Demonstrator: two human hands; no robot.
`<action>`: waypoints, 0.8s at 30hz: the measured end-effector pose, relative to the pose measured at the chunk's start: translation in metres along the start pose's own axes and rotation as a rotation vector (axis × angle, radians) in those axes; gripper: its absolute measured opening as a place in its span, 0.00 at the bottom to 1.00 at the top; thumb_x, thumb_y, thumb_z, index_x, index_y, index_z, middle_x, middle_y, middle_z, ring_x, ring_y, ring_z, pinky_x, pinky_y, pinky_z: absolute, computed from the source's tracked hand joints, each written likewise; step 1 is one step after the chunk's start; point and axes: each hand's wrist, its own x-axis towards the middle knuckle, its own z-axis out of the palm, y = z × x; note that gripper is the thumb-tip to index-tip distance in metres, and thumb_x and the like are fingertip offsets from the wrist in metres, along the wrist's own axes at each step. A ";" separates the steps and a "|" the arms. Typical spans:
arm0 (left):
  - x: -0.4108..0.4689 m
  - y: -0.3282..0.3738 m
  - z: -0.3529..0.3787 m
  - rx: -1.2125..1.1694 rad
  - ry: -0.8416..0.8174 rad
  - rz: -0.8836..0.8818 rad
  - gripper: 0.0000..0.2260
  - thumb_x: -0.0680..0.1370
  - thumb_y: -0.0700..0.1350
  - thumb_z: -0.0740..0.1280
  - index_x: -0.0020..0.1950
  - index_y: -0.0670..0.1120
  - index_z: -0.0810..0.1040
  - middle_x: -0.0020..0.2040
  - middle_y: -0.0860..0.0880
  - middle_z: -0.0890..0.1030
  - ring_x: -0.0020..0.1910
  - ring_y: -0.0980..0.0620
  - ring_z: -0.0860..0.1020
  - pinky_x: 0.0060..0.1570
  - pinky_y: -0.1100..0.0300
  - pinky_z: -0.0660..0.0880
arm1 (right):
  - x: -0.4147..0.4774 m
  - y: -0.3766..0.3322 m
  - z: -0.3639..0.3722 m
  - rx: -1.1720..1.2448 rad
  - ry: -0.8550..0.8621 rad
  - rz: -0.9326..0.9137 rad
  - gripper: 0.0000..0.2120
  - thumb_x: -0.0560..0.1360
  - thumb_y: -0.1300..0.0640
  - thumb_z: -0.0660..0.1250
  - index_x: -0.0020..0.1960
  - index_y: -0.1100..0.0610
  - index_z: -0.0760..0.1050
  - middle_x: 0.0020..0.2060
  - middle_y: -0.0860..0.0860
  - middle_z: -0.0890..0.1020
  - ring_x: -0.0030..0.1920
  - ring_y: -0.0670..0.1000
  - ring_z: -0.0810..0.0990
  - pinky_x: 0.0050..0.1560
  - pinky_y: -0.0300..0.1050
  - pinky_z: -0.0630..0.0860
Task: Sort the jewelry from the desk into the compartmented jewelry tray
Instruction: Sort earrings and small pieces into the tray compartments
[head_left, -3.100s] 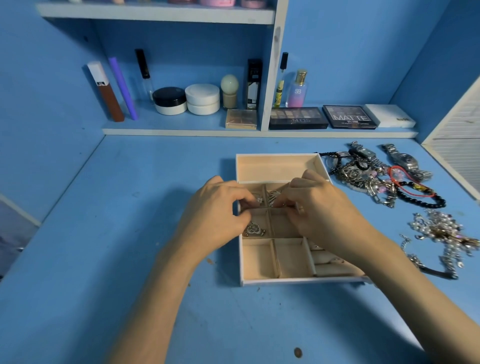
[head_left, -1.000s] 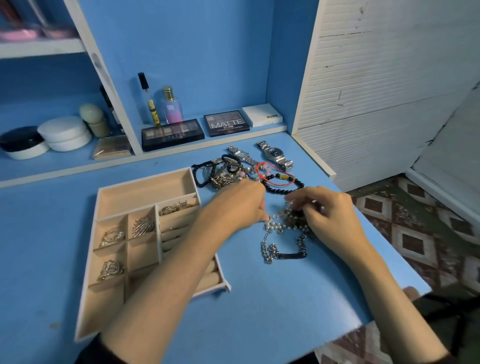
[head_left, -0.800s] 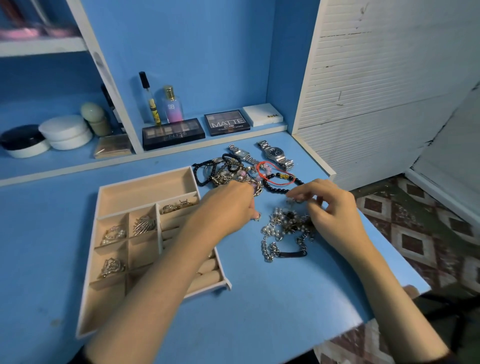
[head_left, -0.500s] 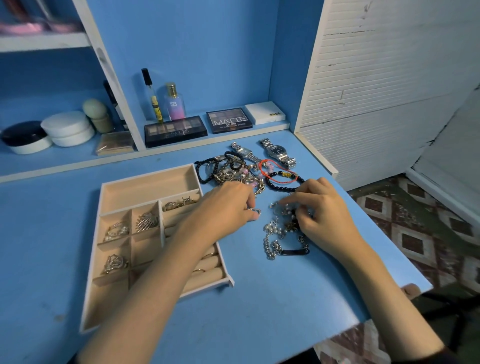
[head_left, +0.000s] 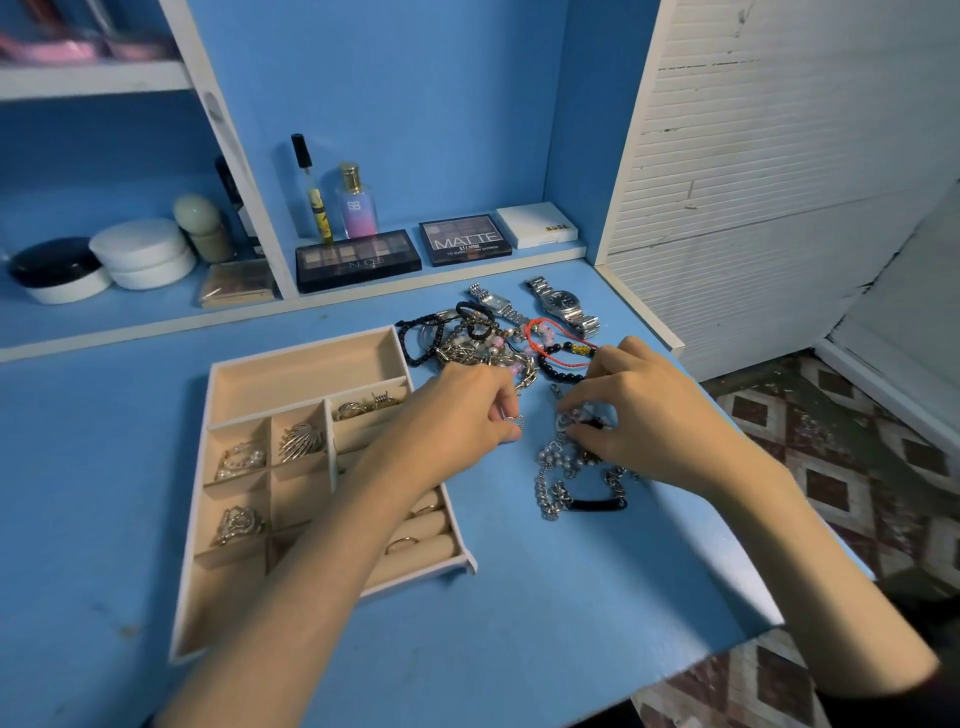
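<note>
The beige compartmented jewelry tray (head_left: 306, 373) lies on the blue desk, with silver brooches, rings and a few gold rings in its small compartments. My left hand (head_left: 457, 415) reaches across the tray's right side and pinches a small silver ring (head_left: 513, 420) just above the desk. My right hand (head_left: 639, 415) pinches into a tangle of silver and pearl pieces (head_left: 561, 447). Below that tangle lies a chain bracelet with a black bar (head_left: 587, 501). Behind my hands sits a pile of beaded bracelets (head_left: 467, 338) and two silver watches (head_left: 563, 306).
Eyeshadow palettes (head_left: 358, 260), perfume bottles (head_left: 356, 202) and cream jars (head_left: 140, 252) stand on the low shelf behind the desk. A white slatted panel (head_left: 753, 208) borders the desk on the right. The desk's front right edge (head_left: 779, 618) drops to a tiled floor.
My hands left the tray and the view swung right to the loose jewelry. My left hand has picked up a small silver ring, and my right hand dug into the pearl tangle.
</note>
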 end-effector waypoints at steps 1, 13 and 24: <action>0.000 0.000 0.000 0.002 0.000 0.000 0.06 0.72 0.48 0.71 0.42 0.52 0.75 0.37 0.56 0.77 0.35 0.59 0.75 0.42 0.57 0.75 | 0.002 -0.002 -0.003 -0.010 -0.027 -0.002 0.09 0.69 0.51 0.72 0.49 0.49 0.82 0.41 0.47 0.70 0.49 0.53 0.69 0.50 0.49 0.70; -0.013 0.002 -0.014 -0.051 0.152 0.001 0.03 0.72 0.47 0.70 0.40 0.51 0.78 0.36 0.59 0.77 0.33 0.62 0.72 0.38 0.61 0.71 | 0.018 -0.014 -0.014 0.437 0.028 0.146 0.01 0.70 0.57 0.71 0.40 0.53 0.82 0.36 0.48 0.78 0.37 0.42 0.74 0.38 0.31 0.67; -0.079 -0.043 -0.056 -0.271 0.443 -0.106 0.04 0.70 0.46 0.72 0.39 0.54 0.79 0.37 0.57 0.81 0.36 0.62 0.77 0.37 0.75 0.71 | 0.029 -0.068 -0.004 1.143 0.111 0.273 0.03 0.73 0.62 0.68 0.42 0.60 0.80 0.32 0.53 0.82 0.34 0.45 0.77 0.34 0.31 0.70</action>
